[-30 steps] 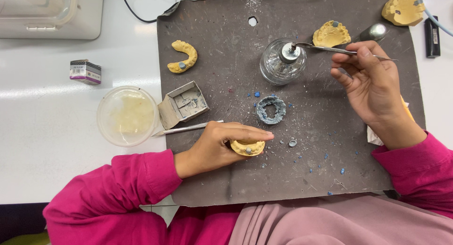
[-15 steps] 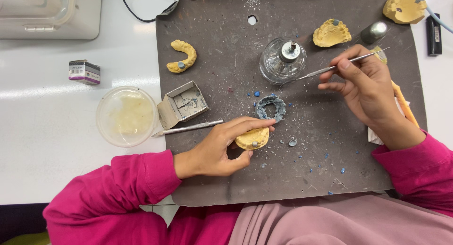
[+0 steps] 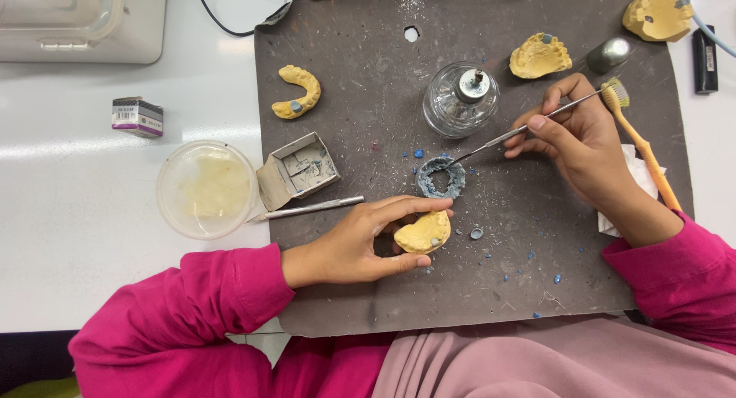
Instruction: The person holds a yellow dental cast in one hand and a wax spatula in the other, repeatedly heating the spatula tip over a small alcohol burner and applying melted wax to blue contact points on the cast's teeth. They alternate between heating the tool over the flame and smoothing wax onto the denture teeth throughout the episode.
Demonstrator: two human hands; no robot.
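The right hand [image 3: 586, 141] is closed in a pen grip on a thin metal wax instrument [image 3: 529, 127], whose tip touches the rim of a blue-grey wax ring [image 3: 441, 177] lying on the dark work mat [image 3: 345, 76]. The left hand [image 3: 360, 241] is clamped on a yellow plaster dental cast [image 3: 423, 232], thumb and fingers around it, resting on the mat just below the ring. Blue wax crumbs [image 3: 537, 264] lie scattered to the right of the cast. As judged, wax pickup is in hand; no blue wax is visible on the held cast. A glass spirit lamp [image 3: 461, 99] stands above the ring, unlit as far as visible. Three further casts [image 3: 540, 57] lie near the mat's upper edge, two showing grey-blue spots. A second metal instrument [image 3: 307, 208], an open small box [image 3: 297, 170] and a lidded plastic dish [image 3: 207, 189] sit at left on the white bench [image 3: 92, 237].
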